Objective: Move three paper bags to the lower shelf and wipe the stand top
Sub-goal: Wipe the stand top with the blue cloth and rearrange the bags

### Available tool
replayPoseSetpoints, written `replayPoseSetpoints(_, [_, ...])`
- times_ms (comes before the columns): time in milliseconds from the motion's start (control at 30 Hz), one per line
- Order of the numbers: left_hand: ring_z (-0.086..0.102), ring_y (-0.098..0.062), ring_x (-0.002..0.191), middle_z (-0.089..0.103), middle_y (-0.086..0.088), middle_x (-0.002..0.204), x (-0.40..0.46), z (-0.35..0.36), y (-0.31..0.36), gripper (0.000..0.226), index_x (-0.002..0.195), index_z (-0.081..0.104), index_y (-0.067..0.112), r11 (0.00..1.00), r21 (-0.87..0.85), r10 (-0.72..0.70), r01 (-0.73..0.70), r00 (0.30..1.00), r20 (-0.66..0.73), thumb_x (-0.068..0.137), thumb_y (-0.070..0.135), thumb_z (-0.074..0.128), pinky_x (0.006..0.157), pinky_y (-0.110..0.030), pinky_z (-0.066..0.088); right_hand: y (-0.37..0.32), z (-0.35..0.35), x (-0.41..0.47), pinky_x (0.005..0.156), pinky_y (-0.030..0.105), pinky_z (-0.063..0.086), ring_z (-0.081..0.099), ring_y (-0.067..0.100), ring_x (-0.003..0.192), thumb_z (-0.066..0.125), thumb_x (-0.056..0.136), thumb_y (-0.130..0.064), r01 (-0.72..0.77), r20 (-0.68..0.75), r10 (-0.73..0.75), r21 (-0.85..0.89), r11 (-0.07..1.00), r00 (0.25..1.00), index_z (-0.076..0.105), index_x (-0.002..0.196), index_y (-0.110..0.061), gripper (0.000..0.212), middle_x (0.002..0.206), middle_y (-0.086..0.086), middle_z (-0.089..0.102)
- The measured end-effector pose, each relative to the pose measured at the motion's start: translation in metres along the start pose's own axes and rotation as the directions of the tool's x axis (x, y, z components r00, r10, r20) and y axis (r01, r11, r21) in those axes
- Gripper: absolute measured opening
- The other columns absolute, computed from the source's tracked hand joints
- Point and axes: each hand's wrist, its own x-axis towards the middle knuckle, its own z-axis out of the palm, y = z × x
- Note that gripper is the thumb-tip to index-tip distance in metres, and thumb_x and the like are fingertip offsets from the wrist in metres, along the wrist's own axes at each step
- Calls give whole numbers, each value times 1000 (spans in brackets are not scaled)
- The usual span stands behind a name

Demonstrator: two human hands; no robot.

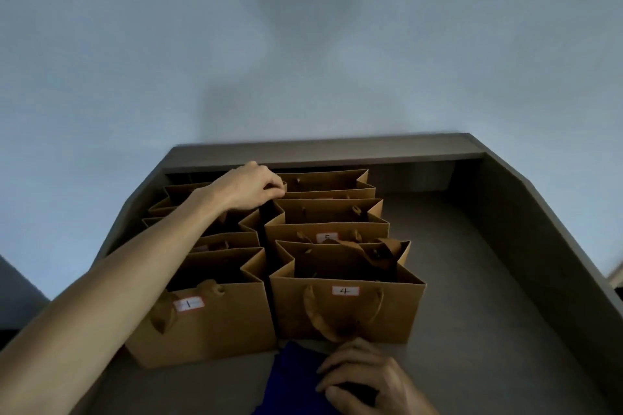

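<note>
You had six brown paper bags with ribbon handles standing in two rows of three on the grey stand top (472, 280), close together and upright. The nearest left bag (202, 323) carried a white label marked 1, the nearest right bag (347, 307) a label marked 4, and the one behind it (327, 232) a label that looked like 5.

Your left hand (251, 187) reached across the left row to the far end, its grip curled and pinching what seemed to be the top edge of the rearmost right bag (323, 180), though the dim light made the exact contact hard to read.

Your right hand (367, 377) rested on the dark blue cloth (293, 381) lying at the front edge of the bench, fingers bent over it, just before bag 4's hanging handle.
</note>
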Motion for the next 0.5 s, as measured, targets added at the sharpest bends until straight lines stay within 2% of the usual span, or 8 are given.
replayPoseSetpoints(33, [61, -9, 111, 65, 3, 125, -4, -1, 0, 25, 117, 66, 22, 1000, -23, -6, 6, 1000, -20, 95, 29, 55, 99, -34, 48, 2, -4, 2, 101, 11, 35, 51, -7, 120, 43, 88, -68, 7, -17, -7, -13, 1000, 1000, 69, 102, -49, 36, 117, -35, 59])
replayPoseSetpoints(100, [61, -9, 109, 66, 4, 122, -16, -4, 0, 25, 118, 65, 23, 996, -88, -3, -5, 996, -93, 95, 26, 57, 93, -25, 47, 2, -12, 3, 103, 12, 35, 53, -3, 121, 50, 92, -59, 54, -60, -54, 2, 999, 997, 73, 104, -35, 36, 119, -28, 62])
replayPoseSetpoints(200, [60, -2, 106, 68, 6, 116, -50, -8, 5, 23, 115, 67, 24, 977, -199, 11, -71, 958, -288, 93, 25, 58, 82, -8, 41, 1, -19, -6, 101, 20, 43, 58, 5, 118, 57, 94, -50, 86, -155, -78, 47, 995, 985, 74, 101, -39, 22, 119, -22, 64])
replayPoseSetpoints(267, [61, 1, 105, 68, 9, 114, -83, -8, 11, 22, 113, 67, 25, 947, -294, -2, -125, 918, -397, 93, 26, 57, 83, -9, 46, -1, -22, -13, 96, 22, 48, 63, 6, 113, 58, 95, -48, 107, -231, -87, 77, 991, 969, 73, 101, -39, 19, 116, -18, 67])
replayPoseSetpoints(367, [65, -2, 103, 70, 11, 108, -139, 2, 20, 22, 110, 69, 18, 876, -439, -62, -198, 857, -511, 95, 28, 57, 84, -14, 52, 0, -33, -24, 85, 22, 55, 71, 7, 97, 58, 94, -43, 119, -395, -71, 101, 988, 916, 73, 97, -36, 17, 104, -13, 73])
replayPoseSetpoints(467, [68, -8, 100, 72, 11, 102, -192, 26, 30, 24, 106, 69, 18, 775, -599, -186, -201, 833, -521, 90, 30, 55, 81, -16, 54, 1, -48, -36, 78, 19, 58, 72, 3, 87, 56, 90, -58, 95, -553, 9, 159, 983, 833, 74, 91, -34, 30, 94, -9, 75])
replayPoseSetpoints(500, [69, -10, 97, 72, 9, 100, -208, 37, 33, 24, 104, 70, 20, 722, -665, -241, -191, 832, -500, 89, 31, 56, 78, -18, 55, 1, -53, -39, 77, 19, 58, 72, 5, 85, 58, 85, -64, 125, -608, 60, 257, 958, 791, 75, 87, -32, 36, 93, -4, 74])
